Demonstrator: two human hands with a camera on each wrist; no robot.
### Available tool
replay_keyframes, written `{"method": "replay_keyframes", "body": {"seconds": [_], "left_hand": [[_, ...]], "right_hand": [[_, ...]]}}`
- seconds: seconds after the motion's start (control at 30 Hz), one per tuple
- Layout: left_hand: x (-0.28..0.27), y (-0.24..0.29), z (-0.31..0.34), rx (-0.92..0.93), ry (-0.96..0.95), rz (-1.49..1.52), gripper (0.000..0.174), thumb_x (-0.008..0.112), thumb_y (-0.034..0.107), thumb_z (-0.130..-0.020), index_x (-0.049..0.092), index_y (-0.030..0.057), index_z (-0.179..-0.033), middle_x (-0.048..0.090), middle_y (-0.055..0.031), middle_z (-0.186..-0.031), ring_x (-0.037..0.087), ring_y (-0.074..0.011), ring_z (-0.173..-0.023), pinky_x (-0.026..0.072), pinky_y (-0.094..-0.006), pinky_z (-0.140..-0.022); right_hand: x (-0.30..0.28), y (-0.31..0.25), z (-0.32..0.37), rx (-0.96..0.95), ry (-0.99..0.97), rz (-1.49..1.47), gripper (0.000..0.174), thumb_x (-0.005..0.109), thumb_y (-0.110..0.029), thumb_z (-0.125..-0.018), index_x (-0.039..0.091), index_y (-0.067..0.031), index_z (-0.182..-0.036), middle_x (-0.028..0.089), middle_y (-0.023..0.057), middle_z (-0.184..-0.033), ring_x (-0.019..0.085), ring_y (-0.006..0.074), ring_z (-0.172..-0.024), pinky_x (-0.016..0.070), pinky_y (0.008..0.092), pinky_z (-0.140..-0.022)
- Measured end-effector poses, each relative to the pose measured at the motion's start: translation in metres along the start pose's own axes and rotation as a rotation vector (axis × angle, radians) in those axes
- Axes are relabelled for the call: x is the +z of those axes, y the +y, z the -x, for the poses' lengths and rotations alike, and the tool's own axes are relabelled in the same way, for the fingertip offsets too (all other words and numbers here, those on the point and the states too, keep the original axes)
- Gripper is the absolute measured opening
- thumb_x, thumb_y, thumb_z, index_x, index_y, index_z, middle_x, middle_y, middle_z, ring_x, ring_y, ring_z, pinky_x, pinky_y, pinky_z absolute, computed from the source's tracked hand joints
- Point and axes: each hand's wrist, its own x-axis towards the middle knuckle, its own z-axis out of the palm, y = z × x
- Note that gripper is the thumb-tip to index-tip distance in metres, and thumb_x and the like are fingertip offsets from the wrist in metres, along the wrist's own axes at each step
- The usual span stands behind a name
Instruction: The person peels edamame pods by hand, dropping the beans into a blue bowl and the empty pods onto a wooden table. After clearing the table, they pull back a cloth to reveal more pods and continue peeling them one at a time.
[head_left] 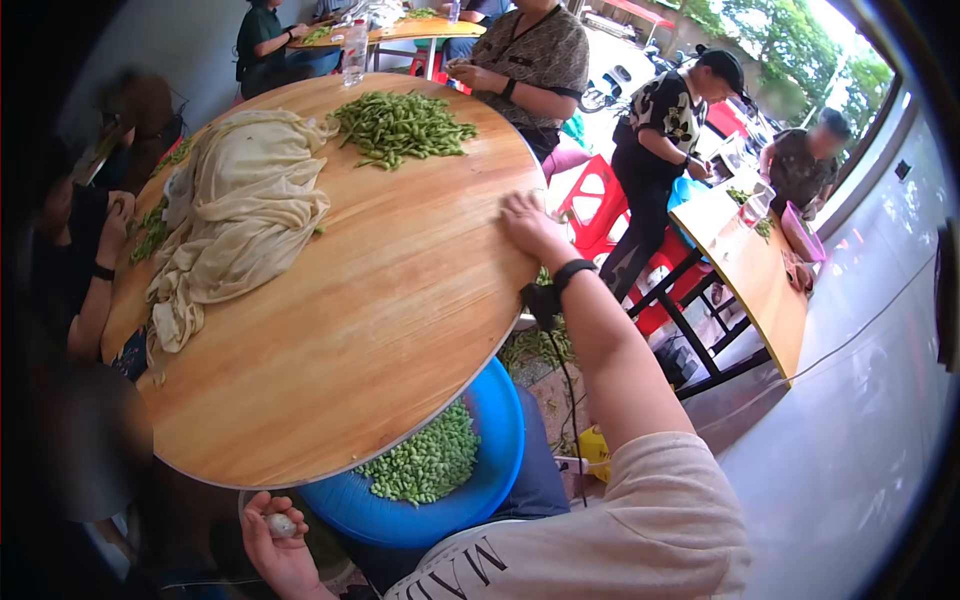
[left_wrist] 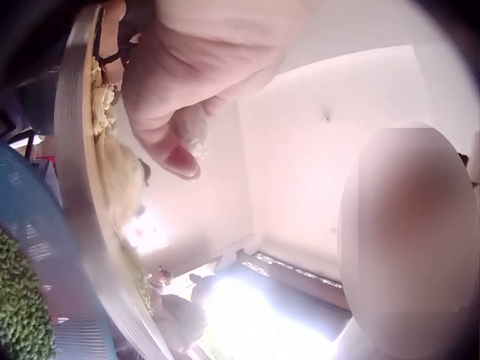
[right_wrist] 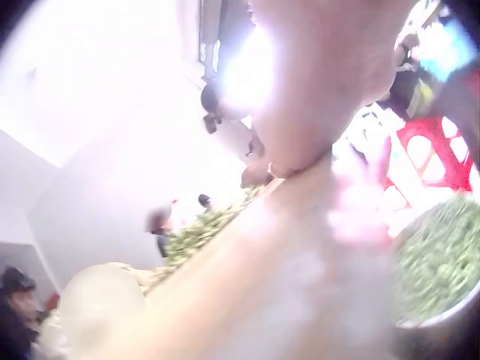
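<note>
In the head view, the left hand (head_left: 280, 550) is palm up below the table's near edge, its curled fingers around a small whitish lump (head_left: 281, 525). The left wrist view shows that hand (left_wrist: 202, 67) with the pale lump (left_wrist: 193, 129) by its thumb and fingers. At the right rim of the round wooden table (head_left: 380, 290), the right hand (head_left: 535, 228) rests on the top. Seen blurred in the right wrist view, this hand (right_wrist: 322, 97) touches the tabletop (right_wrist: 225, 300). A blue basin (head_left: 500, 430) of shelled green beans (head_left: 430, 460) sits at the lap, partly under the table.
A beige cloth (head_left: 245, 190), a pile of green pods (head_left: 400, 128) and a clear bottle (head_left: 354, 52) are on the round table. Other people sit or stand around it and at a second table (head_left: 760, 285). Red chairs (head_left: 600, 205) stand at the right, with a cable on the floor.
</note>
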Motion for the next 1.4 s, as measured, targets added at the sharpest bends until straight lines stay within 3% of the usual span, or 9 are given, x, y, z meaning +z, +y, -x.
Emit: {"method": "replay_keyframes", "body": {"seconds": [0.13,0.2,0.27,0.4,0.43,0.6,0.93,1.1,1.4], "left_hand": [[0.02,-0.002,0.002,-0.018,-0.121,0.05,0.032,0.048,0.028,-0.092,0.052,-0.0001,-0.106,0.06,-0.0107,-0.085,0.058,-0.0149,-0.069,0.0468,-0.0212,-0.055],[0.03,-0.005,0.002,-0.033,-0.161,0.066,0.03,0.049,0.025,-0.091,0.05,-0.0005,-0.108,0.06,-0.0129,-0.089,0.059,-0.0171,-0.073,0.0486,-0.0229,-0.057],[0.041,-0.007,-0.001,-0.044,-0.165,0.053,0.029,0.05,0.02,-0.09,0.048,-0.0006,-0.111,0.059,-0.0157,-0.092,0.059,-0.0202,-0.077,0.05,-0.0252,-0.06],[0.065,-0.006,-0.004,-0.094,-0.198,0.065,0.032,0.052,0.011,-0.088,0.044,-0.0025,-0.115,0.057,-0.0182,-0.099,0.06,-0.024,-0.086,0.0528,-0.0292,-0.067],[0.072,-0.008,-0.005,-0.078,-0.218,0.074,0.034,0.052,0.012,-0.088,0.042,-0.0033,-0.116,0.058,-0.0185,-0.099,0.06,-0.0243,-0.087,0.0531,-0.0294,-0.068],[0.102,0.0,0.004,0.111,-0.171,0.047,0.036,0.051,0.018,-0.09,0.042,-0.0029,-0.118,0.059,-0.018,-0.099,0.062,-0.0224,-0.085,0.0529,-0.0264,-0.066],[0.06,0.012,-0.001,0.093,-0.274,-0.005,0.03,0.051,0.022,-0.091,0.048,-0.0002,-0.111,0.059,-0.0162,-0.1,0.061,-0.0243,-0.089,0.0522,-0.0299,-0.071],[0.132,0.019,-0.002,0.343,-0.58,-0.326,0.032,0.046,0.016,-0.093,0.044,-0.0017,-0.12,0.055,-0.0149,-0.114,0.053,-0.0208,-0.106,0.0404,-0.0284,-0.09],[0.103,0.092,-0.093,0.666,-0.525,-0.897,0.049,0.061,0.017,-0.082,0.044,0.0025,-0.126,0.047,-0.0156,-0.125,0.05,-0.0254,-0.112,0.0421,-0.031,-0.088]], "right_hand": [[-0.046,0.042,0.077,0.639,-0.577,-0.105,0.041,0.035,-0.041,-0.089,0.056,-0.0126,-0.11,0.054,0.0112,-0.119,0.045,0.0328,-0.117,0.0277,0.0532,-0.099],[-0.017,0.076,0.103,0.362,-0.854,0.148,0.037,0.039,-0.035,-0.089,0.056,-0.0117,-0.113,0.057,0.0183,-0.11,0.054,0.0358,-0.102,0.0427,0.0488,-0.084],[-0.063,0.042,0.122,0.7,-0.508,-0.119,0.043,0.045,-0.042,-0.086,0.056,-0.0088,-0.11,0.053,0.0163,-0.118,0.049,0.0319,-0.109,0.0379,0.0463,-0.091],[-0.129,-0.077,0.106,-0.137,-0.275,-0.118,0.046,0.054,-0.031,-0.082,0.048,-0.0092,-0.122,0.036,0.024,-0.13,0.04,0.039,-0.116,0.0364,0.0506,-0.091],[-0.119,-0.136,0.111,-0.096,0.145,-0.559,0.058,0.06,-0.034,-0.078,0.044,-0.0011,-0.123,0.032,0.0236,-0.134,0.038,0.0395,-0.117,0.0329,0.049,-0.095],[-0.172,-0.317,0.173,-0.914,-0.053,-0.735,0.077,0.063,-0.049,-0.07,0.043,0.0021,-0.124,0.039,0.0207,-0.131,0.033,0.0329,-0.125,0.0291,0.0433,-0.1],[-0.195,-0.093,0.18,0.296,-0.117,-0.151,0.058,0.063,-0.039,-0.077,0.051,0.0013,-0.118,0.04,0.0262,-0.128,0.039,0.0357,-0.12,0.0346,0.0458,-0.095],[-0.243,-0.217,0.161,-0.32,-0.561,-1.79,0.054,0.055,-0.014,-0.088,0.03,0.0047,-0.133,0.049,0.0143,-0.122,0.053,0.0146,-0.1,0.044,0.027,-0.085],[-0.282,-0.241,0.048,-0.327,-0.451,-1.729,0.025,0.055,-0.018,-0.085,0.056,0.0002,-0.102,0.061,0.0074,-0.082,0.058,0.0127,-0.066,0.0476,0.0248,-0.061]]}}
